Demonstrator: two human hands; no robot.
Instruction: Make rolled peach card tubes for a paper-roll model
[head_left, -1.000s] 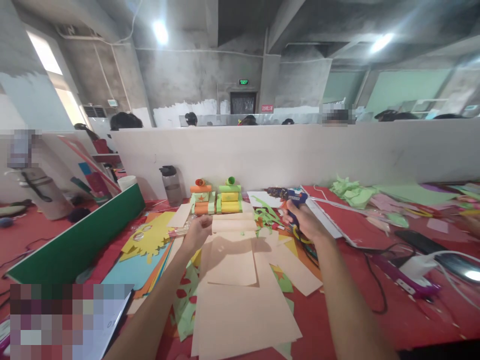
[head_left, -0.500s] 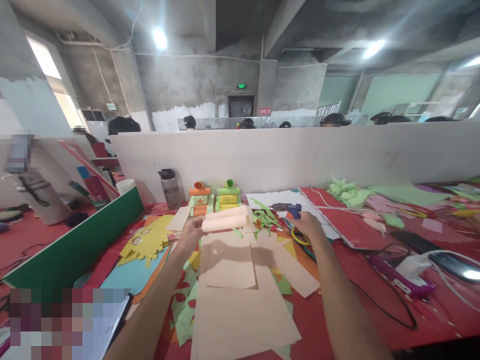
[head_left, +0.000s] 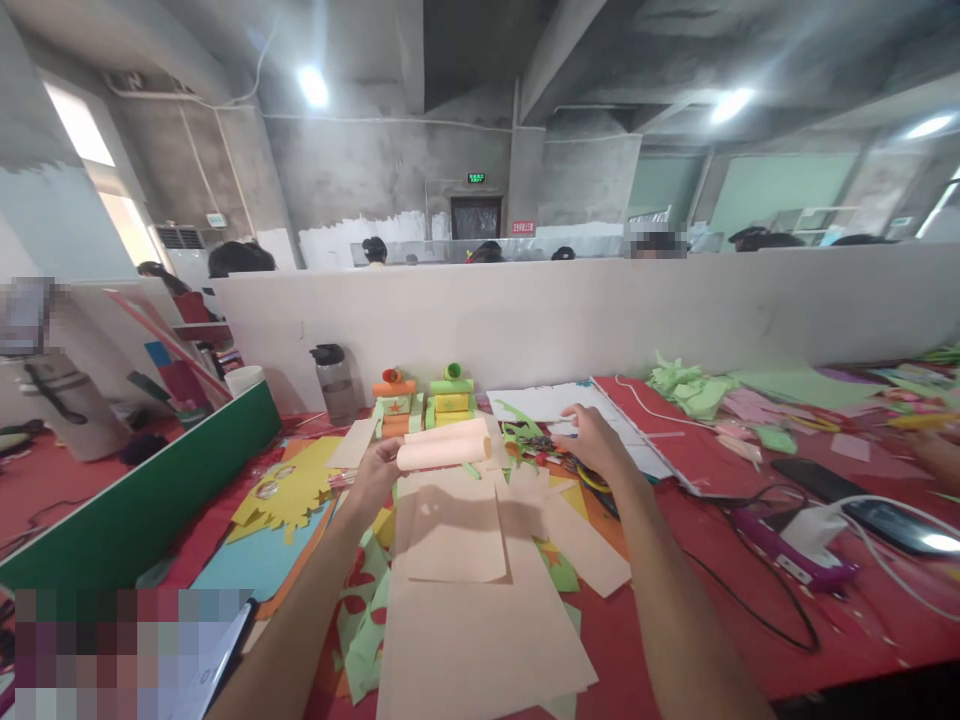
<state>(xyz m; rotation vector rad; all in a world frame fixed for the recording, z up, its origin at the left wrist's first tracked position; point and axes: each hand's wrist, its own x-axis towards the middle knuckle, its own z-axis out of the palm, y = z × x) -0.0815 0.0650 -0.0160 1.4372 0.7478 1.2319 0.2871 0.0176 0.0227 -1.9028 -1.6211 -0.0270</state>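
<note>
My left hand (head_left: 379, 468) pinches the left end of a pale peach paper roll (head_left: 442, 452), which looks like two tubes side by side. Below the roll, flat peach paper sheets (head_left: 480, 620) lie stacked, with a smaller sheet (head_left: 454, 535) on top. My right hand (head_left: 596, 438) is above the right side of the work area, fingers apart and holding nothing. Under it are green paper scraps (head_left: 519, 428) and a tangle of small tools and cables (head_left: 592, 478), partly hidden by the hand. Two paper models, one orange (head_left: 394, 405) and one green-yellow (head_left: 451, 400), stand behind the roll.
A water bottle (head_left: 335, 383) stands by the white partition (head_left: 525, 315). On the left are a green board (head_left: 150, 480) and yellow cut paper (head_left: 289, 490). A purple power strip (head_left: 795, 550) with cords and a phone (head_left: 892, 525) lies right. Another person's hand (head_left: 941, 450) shows at the right edge.
My right hand has let go of the blue glue gun, and its fingers have come apart. My left hand still holds the paper roll. Another person's hand has appeared at the right edge.
</note>
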